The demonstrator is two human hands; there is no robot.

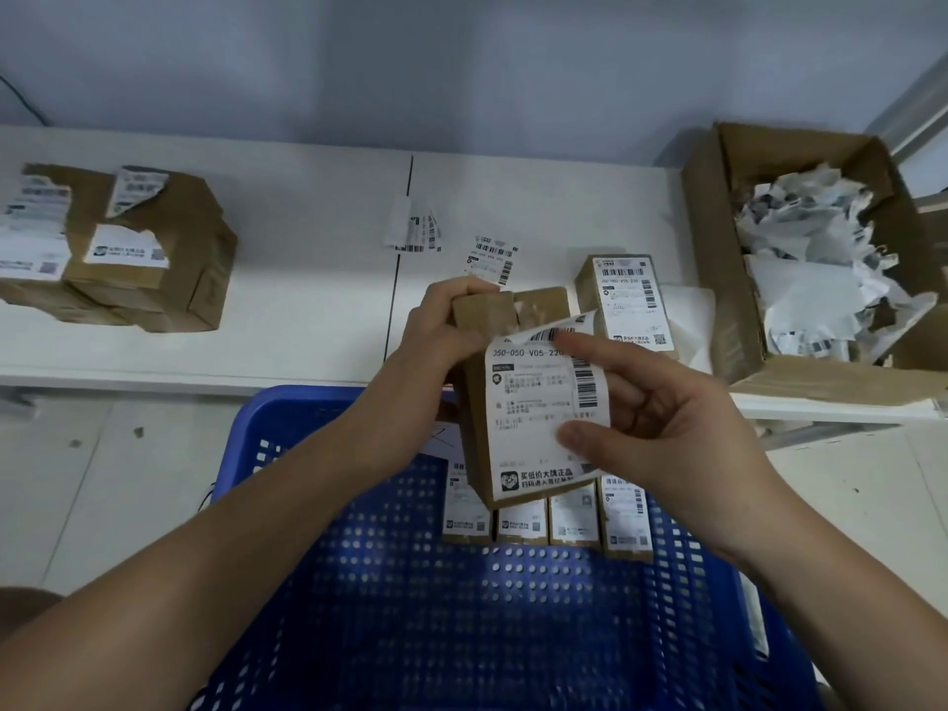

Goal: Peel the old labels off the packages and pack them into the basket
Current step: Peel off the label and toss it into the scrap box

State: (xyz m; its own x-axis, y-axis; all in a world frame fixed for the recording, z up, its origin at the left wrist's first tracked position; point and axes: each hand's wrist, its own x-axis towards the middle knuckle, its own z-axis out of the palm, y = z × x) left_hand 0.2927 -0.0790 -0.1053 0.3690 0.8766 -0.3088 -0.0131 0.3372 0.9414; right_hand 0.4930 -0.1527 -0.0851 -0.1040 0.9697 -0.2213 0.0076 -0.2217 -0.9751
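Small brown cardboard package (505,320) held above blue plastic basket (461,608): left hand (446,320) grips its top, right hand (662,402) pinches its half-lifted white label (538,402). Basket holds four labelled packages (544,515); open cardboard box (718,279) holds torn labels (815,259).

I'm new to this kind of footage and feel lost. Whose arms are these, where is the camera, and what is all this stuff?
There is no machine here: a person wears a camera on the head, looking down at their own two bare hands.

The left hand grips a small brown package by its top. The right hand pinches the white label, whose upper edge is already lifted off the package.

Below is a blue basket holding a row of labelled packages. On the white table are a pile of packages at left, one upright package, loose label scraps, and at right a cardboard box full of torn labels.
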